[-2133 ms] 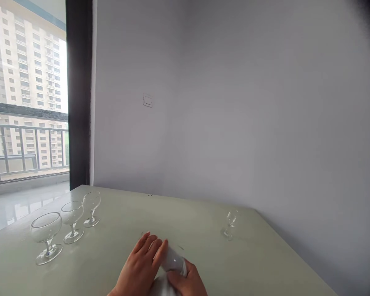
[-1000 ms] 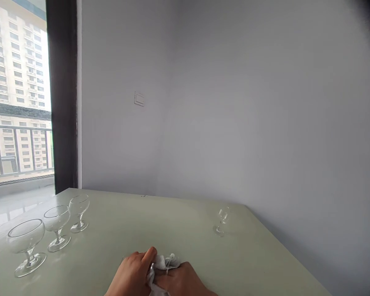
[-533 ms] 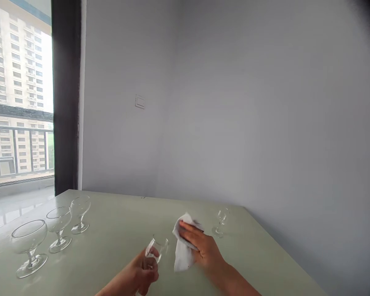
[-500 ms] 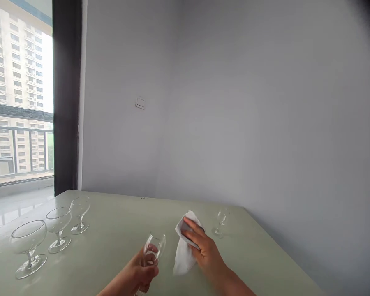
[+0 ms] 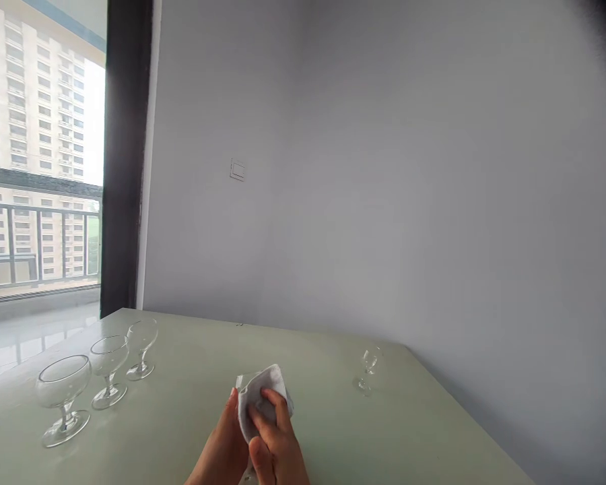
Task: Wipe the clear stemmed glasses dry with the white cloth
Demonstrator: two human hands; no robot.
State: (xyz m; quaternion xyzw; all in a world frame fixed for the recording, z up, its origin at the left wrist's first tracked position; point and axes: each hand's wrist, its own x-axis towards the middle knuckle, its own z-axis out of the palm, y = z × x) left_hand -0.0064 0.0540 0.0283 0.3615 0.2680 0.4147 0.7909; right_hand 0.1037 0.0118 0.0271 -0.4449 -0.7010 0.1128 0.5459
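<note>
Low in the middle of the view my two hands meet over a small stemmed glass that is almost fully wrapped in a white cloth [image 5: 260, 397]. My right hand [image 5: 275, 441] presses the cloth over the glass bowl with its fingers on top. My left hand [image 5: 222, 451] holds the glass from the left and below; only a sliver of the rim shows. Both hands hover above the pale green table [image 5: 192, 377].
Three clear stemmed glasses stand in a row at the left: a large one [image 5: 63, 397], a middle one [image 5: 108, 370] and a far one [image 5: 141, 347]. A tiny stemmed glass [image 5: 367, 369] stands at the right near the grey wall. A window is at the left.
Half a second ago my hands were apart, glass bare in the left, cloth in the right. The right hand has come back and covered the glass with the cloth.
</note>
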